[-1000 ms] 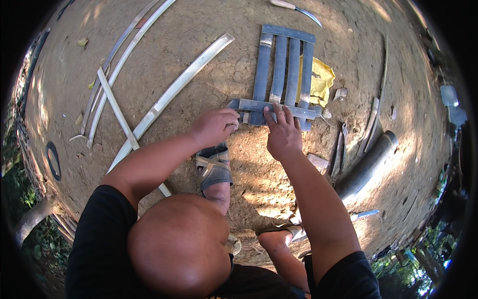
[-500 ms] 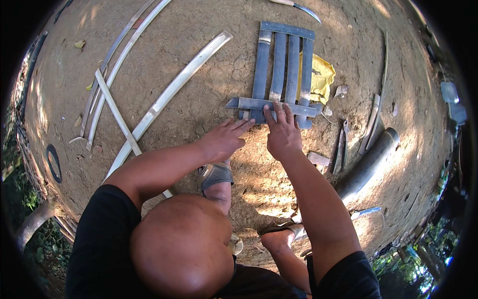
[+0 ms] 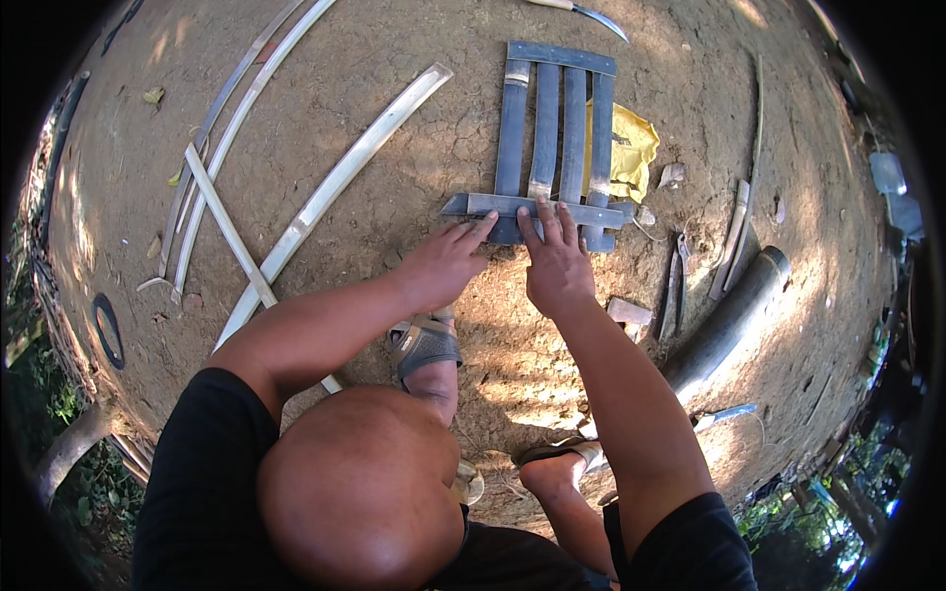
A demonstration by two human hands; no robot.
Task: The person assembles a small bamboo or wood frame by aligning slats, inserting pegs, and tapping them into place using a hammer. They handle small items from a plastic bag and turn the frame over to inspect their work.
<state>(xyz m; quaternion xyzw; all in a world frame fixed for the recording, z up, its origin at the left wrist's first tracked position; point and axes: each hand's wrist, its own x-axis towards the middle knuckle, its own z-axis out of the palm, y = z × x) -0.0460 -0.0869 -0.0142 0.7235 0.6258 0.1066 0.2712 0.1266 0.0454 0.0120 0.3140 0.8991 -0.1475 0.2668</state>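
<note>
A rack of several dark bamboo slats [image 3: 572, 138] lies flat on the dirt. One crosspiece [image 3: 564, 57] spans its far end. Another dark crosspiece [image 3: 483, 204] lies over the slats at the near end, with a second strip partly showing beneath it. My left hand [image 3: 443, 264] is open, its index fingertip touching the left part of this near crosspiece. With fingers spread, my right hand [image 3: 559, 276] presses on the middle of the same piece. A yellow sheet [image 3: 631, 153] lies partly under the rack's right side.
Long pale split bamboo strips [image 3: 340, 177] lie on the left. To the right are pliers [image 3: 678, 276], a block [image 3: 629, 313], a dark bamboo tube [image 3: 729, 320] and thin sticks [image 3: 731, 236]. A curved knife [image 3: 596, 20] lies at the far edge, and a blue-ended tool [image 3: 727, 416] near my right forearm.
My left fingertips have moved from beside the slats' near ends up onto the near crosspiece. The right hand stays on it with little change.
</note>
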